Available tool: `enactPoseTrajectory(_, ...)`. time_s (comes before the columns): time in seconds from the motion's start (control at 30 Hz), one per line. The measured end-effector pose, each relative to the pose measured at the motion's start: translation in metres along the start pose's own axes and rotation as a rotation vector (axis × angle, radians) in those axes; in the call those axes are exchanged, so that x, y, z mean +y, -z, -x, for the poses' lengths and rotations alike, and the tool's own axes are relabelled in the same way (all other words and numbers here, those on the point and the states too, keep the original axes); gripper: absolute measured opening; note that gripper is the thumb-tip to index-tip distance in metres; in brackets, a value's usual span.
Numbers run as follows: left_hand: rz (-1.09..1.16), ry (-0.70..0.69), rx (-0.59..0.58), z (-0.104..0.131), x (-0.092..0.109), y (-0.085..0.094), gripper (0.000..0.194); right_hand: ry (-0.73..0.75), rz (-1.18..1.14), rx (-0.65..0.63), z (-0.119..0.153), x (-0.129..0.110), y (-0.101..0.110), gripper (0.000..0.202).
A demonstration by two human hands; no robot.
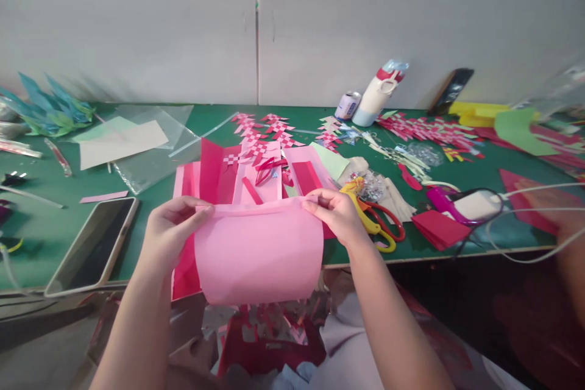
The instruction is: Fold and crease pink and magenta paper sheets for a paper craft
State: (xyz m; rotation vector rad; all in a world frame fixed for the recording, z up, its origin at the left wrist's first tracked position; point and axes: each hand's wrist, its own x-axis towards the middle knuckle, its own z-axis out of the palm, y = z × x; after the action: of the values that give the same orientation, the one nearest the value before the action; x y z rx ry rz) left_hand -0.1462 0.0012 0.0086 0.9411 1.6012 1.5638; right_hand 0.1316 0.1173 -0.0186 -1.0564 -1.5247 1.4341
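A light pink sheet of paper (260, 253) hangs between my two hands, with a narrow fold along its upper edge. My left hand (176, 225) pinches the fold's left end between thumb and fingers. At the right end my right hand (336, 213) pinches the same fold. The sheet's lower part curves down past the table's front edge. Behind it lie red and pink sheets (217, 167), partly hidden by the held paper. Woven pink-and-red checkered paper strips (256, 140) rest just beyond.
Yellow- and red-handled scissors (372, 219) lie right of my right hand. A phone (94, 247) is on the green table (150, 183) at left. A bottle (379, 94) and a small can (348, 105) stand at the back. Another person's hand (553, 204) is at far right, near white cables.
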Motion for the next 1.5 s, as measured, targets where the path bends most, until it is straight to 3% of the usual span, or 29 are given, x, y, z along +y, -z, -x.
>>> enactPoseTrajectory(0.37, 0.132, 0.134, 0.075, -0.002, 0.003, -0.006, 0.022, 0.056, -0.023, 0.064, -0.002, 0.001, 0.003, 0.028)
enactPoseTrajectory(1.5, -0.003, 0.107, -0.023, -0.004, -0.003, 0.007, 0.018, 0.058, 0.009, 0.063, -0.001, 0.003, 0.011, 0.03)
